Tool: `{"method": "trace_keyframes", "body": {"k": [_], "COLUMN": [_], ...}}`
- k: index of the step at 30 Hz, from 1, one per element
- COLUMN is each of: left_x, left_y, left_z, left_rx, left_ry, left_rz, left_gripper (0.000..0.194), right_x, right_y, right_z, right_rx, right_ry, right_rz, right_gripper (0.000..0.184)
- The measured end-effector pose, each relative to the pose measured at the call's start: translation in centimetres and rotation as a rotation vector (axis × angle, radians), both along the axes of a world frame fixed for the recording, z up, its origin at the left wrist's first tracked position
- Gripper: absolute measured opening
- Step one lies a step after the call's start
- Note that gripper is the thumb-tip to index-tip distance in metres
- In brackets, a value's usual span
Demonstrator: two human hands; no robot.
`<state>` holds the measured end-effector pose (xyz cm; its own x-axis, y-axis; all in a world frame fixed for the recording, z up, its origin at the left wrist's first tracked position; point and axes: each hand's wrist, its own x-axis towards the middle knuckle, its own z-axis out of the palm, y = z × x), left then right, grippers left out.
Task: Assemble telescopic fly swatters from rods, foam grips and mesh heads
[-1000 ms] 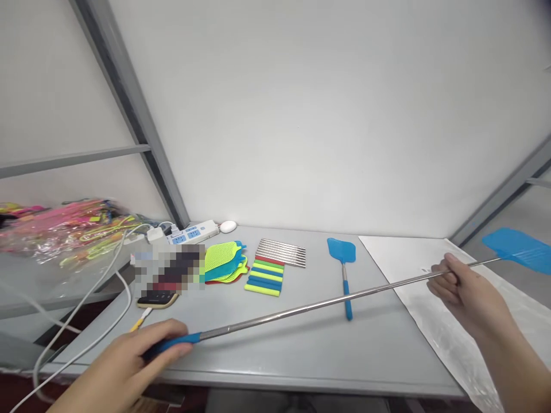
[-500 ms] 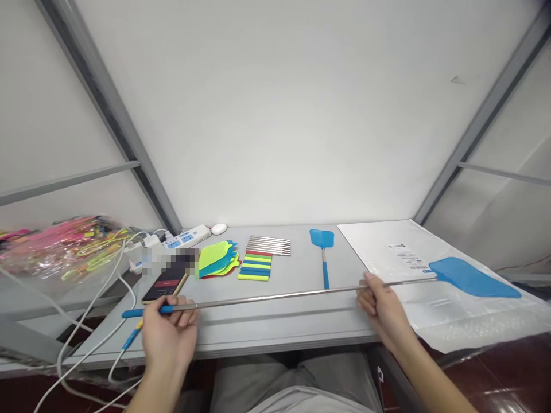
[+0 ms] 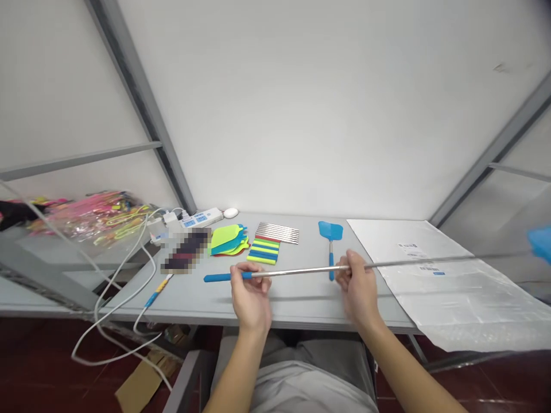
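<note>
A long telescopic fly swatter (image 3: pixel 301 271) is held level above the table's front part. My left hand (image 3: pixel 251 295) closes on the swatter at the inner end of its blue handle. My right hand (image 3: pixel 357 287) grips the metal rod further right. The blue swatter head (image 3: pixel 540 244) is blurred and partly cut off by the right edge. Behind my right hand lies a short fly swatter (image 3: pixel 330 230) with a blue head and handle. Left of it are a row of metal rods (image 3: pixel 279 232), coloured handles (image 3: pixel 264 250) and a stack of swatter heads (image 3: pixel 226 240).
A white bubble mailer (image 3: pixel 400 281) covers the table's right side. A blurred-out phone (image 3: pixel 187 249), a power strip (image 3: pixel 206 218) and white cables (image 3: pixel 97 292) are on the left. Bagged colourful items (image 3: pixel 94 218) sit beyond. A wall (image 3: pixel 310 115) rises behind the table.
My left hand has moved right along with the handle, and my hands are closer together. The swatter head has shifted right, partly out of view. The camera view has turned slightly left.
</note>
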<state>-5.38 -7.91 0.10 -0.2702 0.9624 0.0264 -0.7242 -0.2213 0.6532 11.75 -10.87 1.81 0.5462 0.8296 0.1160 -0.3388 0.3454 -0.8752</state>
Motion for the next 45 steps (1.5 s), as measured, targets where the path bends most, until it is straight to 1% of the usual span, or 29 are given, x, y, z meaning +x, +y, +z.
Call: {"method": "trace_keyframes", "body": {"k": [2,4,6,7,8,11,13,14,16,18,21,23,27,31,33,36,37,39,42,45], "left_x": [-1.8,-3.6,-4.8,-5.1,-5.2,-4.2,-2.6,-1.8,-0.2,0.9,1.9,2.2,2.8,3.6,3.7,3.3,3.0,2.2,1.0,-0.3], "left_y": [-1.3,-2.1,-2.3,-2.2,-2.2,-2.2,-2.8,-3.2,-4.1,-4.9,-5.7,-6.1,-6.8,-7.2,-7.2,-6.6,-6.4,-5.9,-5.2,-4.6], "left_z": [-0.4,-0.4,-0.1,0.1,0.2,0.2,0.0,-0.2,-0.4,-0.6,-0.8,-0.9,-1.1,-2.0,-2.6,-2.9,-2.8,-2.1,-0.6,0.6], "left_rx": [0.019,0.035,0.045,0.049,0.052,0.044,0.041,0.048,0.065,0.069,0.058,0.051,0.062,0.040,0.009,-0.024,-0.034,-0.069,-0.104,-0.088], "left_ry": [0.075,0.128,0.117,0.099,0.082,0.043,-0.001,-0.019,-0.032,-0.010,0.027,0.048,0.080,0.145,0.190,0.275,0.284,0.239,0.139,0.082], "left_rz": [-0.066,-0.104,-0.101,-0.100,-0.096,-0.026,0.015,0.020,0.009,-0.002,-0.017,-0.026,-0.059,-0.164,-0.208,-0.212,-0.195,-0.141,-0.036,0.053], "left_gripper": [0.031,0.028,0.030,0.032,0.033,0.035,0.038,0.041,0.044,0.045,0.044,0.044,0.045,0.048,0.051,0.053,0.053,0.052,0.049,0.045], "right_x": [-0.3,-0.8,-1.3,-1.6,-1.9,-2.4,-2.4,-2.3,-1.9,-1.6,-2.0,-2.8,-4.9,-6.6,-6.9,-6.2,-5.8,-4.9,-3.2,-1.4], "right_y": [0.9,1.4,1.1,0.6,0.0,-2.1,-3.3,-3.7,-4.2,-4.4,-4.5,-4.8,-5.3,-5.6,-5.6,-5.4,-5.4,-5.4,-5.6,-5.6], "right_z": [1.3,2.1,2.1,1.7,1.2,-1.0,-2.0,-2.2,-2.1,-1.6,-1.0,-1.0,-1.7,-2.8,-3.2,-3.5,-3.4,-3.1,-2.1,-1.0], "right_rx": [0.076,0.200,0.298,0.311,0.292,0.143,0.071,0.060,0.073,0.094,0.104,0.097,0.052,0.036,0.019,-0.047,-0.059,-0.043,0.035,0.104], "right_ry": [-0.006,-0.021,-0.017,-0.006,0.010,0.050,0.087,0.104,0.119,0.116,0.124,0.135,0.127,0.056,-0.007,-0.102,-0.121,-0.121,-0.103,-0.067], "right_rz": [-0.080,-0.182,-0.260,-0.276,-0.271,-0.207,-0.211,-0.234,-0.284,-0.306,-0.297,-0.270,-0.202,-0.133,-0.105,-0.048,-0.027,-0.017,-0.079,-0.177], "right_gripper": [0.046,0.046,0.046,0.046,0.046,0.044,0.042,0.042,0.040,0.040,0.040,0.040,0.041,0.042,0.043,0.044,0.044,0.046,0.049,0.049]}}
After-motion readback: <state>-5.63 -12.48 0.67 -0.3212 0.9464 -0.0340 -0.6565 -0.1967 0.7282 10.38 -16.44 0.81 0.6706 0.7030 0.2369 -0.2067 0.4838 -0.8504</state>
